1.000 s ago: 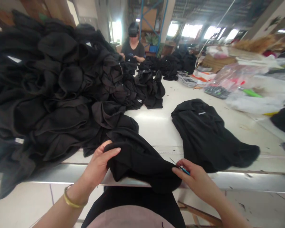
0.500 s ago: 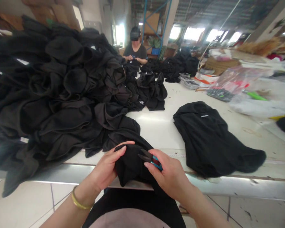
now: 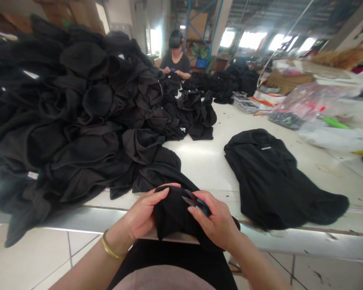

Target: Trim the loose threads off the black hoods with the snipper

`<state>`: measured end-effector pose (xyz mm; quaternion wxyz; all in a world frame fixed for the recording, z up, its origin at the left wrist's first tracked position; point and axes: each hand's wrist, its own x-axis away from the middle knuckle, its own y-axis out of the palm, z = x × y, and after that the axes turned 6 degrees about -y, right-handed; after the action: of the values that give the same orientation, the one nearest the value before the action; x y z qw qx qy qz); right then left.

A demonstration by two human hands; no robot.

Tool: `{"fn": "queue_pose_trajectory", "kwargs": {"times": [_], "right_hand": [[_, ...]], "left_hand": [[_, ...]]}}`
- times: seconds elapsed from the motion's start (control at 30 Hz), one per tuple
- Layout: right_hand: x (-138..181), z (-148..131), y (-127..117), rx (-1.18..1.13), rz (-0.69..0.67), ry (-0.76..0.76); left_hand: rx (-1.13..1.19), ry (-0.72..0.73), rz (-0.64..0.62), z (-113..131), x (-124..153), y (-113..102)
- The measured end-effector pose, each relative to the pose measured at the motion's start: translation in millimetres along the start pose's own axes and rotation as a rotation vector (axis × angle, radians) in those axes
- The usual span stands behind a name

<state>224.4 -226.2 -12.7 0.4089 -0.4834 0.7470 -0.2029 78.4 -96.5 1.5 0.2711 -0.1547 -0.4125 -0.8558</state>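
My left hand is closed on the edge of a black garment, thumb on top, at the front edge of the table. Thread snips with teal handles sit in my right hand, their dark blades parted and pointing left over the cloth. Part of the garment hangs beside and below my right hand. Its far end runs back toward a big heap of black garments on the left. My right fingers hide most of the snips' handles.
A flat stack of black garments lies to the right on the white table. Behind it are plastic bags and papers. Across the table a person handles dark cloth near more black garments.
Both hands and the garment have shifted slightly to the right in view, and the whole scene has moved a little the same way. The snips' blades remain apart over the cloth.
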Motion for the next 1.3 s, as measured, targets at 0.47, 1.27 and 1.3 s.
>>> {"fn": "queue_pose_trajectory", "kwargs": {"times": [0.47,1.27,1.3], "right_hand": [[-11,36,-15,-0.453,0.146,0.534],[4,-3,10,0.535,-0.001,-0.233],[4,-4,11,0.553,-0.002,-0.240]], "left_hand": [[-0.393,0.110,0.002,10,-4,-17],[-0.558,0.115,-0.050,0,-10,-13],[-0.568,0.113,-0.049,0,-10,-13]]}}
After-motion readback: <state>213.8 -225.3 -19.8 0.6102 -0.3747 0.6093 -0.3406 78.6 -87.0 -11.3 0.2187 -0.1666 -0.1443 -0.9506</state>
